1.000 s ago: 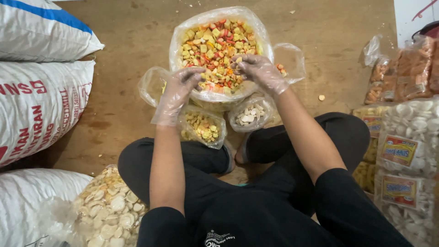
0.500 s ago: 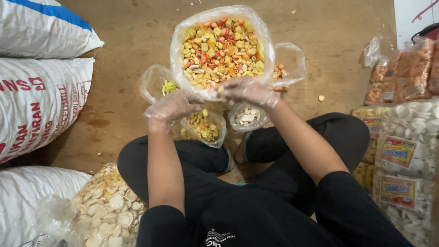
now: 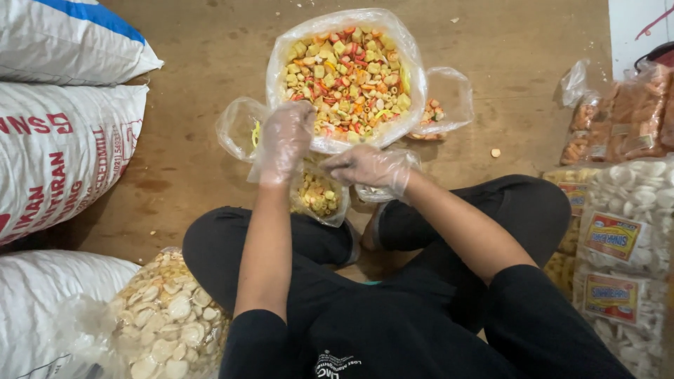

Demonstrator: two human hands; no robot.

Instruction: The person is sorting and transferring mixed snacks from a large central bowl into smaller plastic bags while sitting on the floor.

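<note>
Clear plastic gloves cover both of the person's hands. The person sits on the brown floor [image 3: 175, 161] with legs in black trousers. The left hand [image 3: 284, 140] is at the near edge of the big bag [image 3: 345, 77], which stands open on the floor and is full of yellow, orange and red snack pieces. Its fingers are curled loosely and point down, and it is hard to tell if they hold any pieces. The right hand [image 3: 366, 168] is lower, just over a small bag of white pieces [image 3: 375, 191]. Its fingers are bent and close together, but what they hold cannot be seen. Between the two hands sits a small bag of yellow pieces [image 3: 319, 196]. Another small clear bag [image 3: 235, 128] lies to the left of the big bag, and one more with orange bits [image 3: 441, 105] lies to its right. White sacks [image 3: 60, 154] are stacked on the left side. A bag of pale round crackers [image 3: 165, 316] lies by the person's left knee. Sealed packs of snacks [image 3: 621, 231] are piled on the right side. One loose crumb [image 3: 496, 152] lies alone on the floor.
</note>
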